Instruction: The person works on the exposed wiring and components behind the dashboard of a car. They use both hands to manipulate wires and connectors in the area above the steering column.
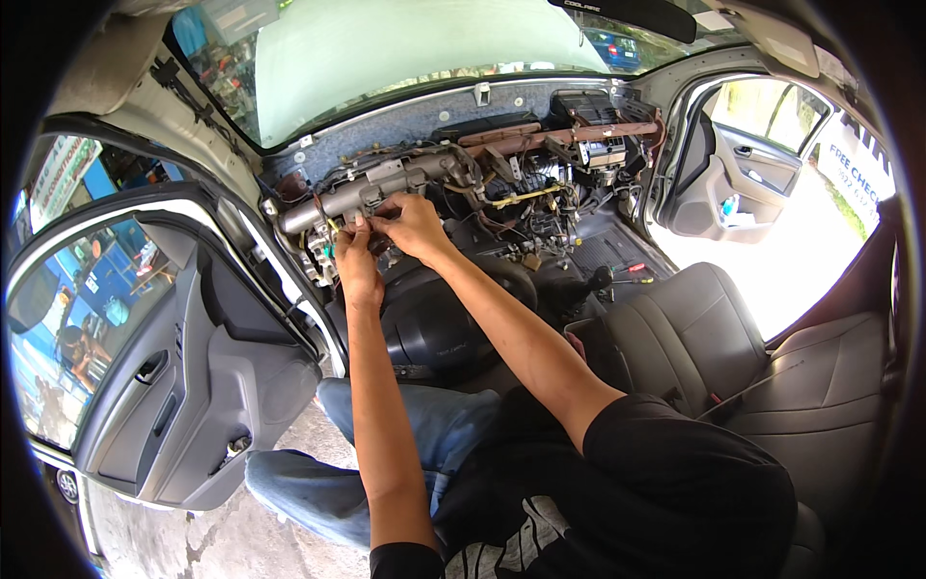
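My left hand [358,268] and my right hand [413,228] meet at the bared dashboard frame, just below a thick grey metal crossbeam [359,201]. Both hands have their fingers bent and pinched together, the tips almost touching. Whatever lies between the fingertips is too small and too covered to name. Loose wiring [461,174] runs along the beam to the right of my hands. Under my right forearm is the black steering wheel [434,323], partly hidden by my arms.
An open driver's door [193,386] stands at the left, and the passenger door [743,183] is open too. Grey seats [675,328] lie to the right. Near the gear lever [600,280], a red-handled tool [635,267] rests on the floor. The windshield [424,43] rises beyond the frame.
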{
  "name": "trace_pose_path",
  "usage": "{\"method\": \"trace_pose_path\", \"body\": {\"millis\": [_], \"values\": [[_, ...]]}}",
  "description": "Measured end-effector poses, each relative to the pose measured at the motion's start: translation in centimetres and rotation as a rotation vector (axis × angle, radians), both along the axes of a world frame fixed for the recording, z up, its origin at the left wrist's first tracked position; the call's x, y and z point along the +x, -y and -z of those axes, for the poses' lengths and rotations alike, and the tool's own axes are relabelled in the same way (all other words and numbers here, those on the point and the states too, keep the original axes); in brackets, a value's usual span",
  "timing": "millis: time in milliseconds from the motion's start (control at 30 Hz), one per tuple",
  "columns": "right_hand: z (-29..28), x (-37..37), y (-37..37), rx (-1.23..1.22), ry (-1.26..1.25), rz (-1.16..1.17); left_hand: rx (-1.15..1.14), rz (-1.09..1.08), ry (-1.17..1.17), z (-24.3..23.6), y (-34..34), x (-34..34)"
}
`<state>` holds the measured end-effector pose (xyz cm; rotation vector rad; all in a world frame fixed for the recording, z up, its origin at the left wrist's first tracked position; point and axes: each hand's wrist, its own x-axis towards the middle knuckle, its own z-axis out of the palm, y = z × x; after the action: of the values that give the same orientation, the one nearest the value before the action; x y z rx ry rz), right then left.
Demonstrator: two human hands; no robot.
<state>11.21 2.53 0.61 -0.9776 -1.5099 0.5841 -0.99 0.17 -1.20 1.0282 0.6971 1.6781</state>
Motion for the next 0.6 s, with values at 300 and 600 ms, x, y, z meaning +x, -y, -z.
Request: {"method": "trace_pose_path", "body": {"millis": [300, 600], "values": [[-0.40, 0.25, 0.58, -0.072, 0.039, -0.021, -0.031, -0.001, 0.013, -0.17, 0.03, -0.05], [-0.62, -0.08, 0.89, 0.005, 0.027, 0.043, 0.009, 0.053, 0.008, -0.61, 0.42, -0.06]]}}
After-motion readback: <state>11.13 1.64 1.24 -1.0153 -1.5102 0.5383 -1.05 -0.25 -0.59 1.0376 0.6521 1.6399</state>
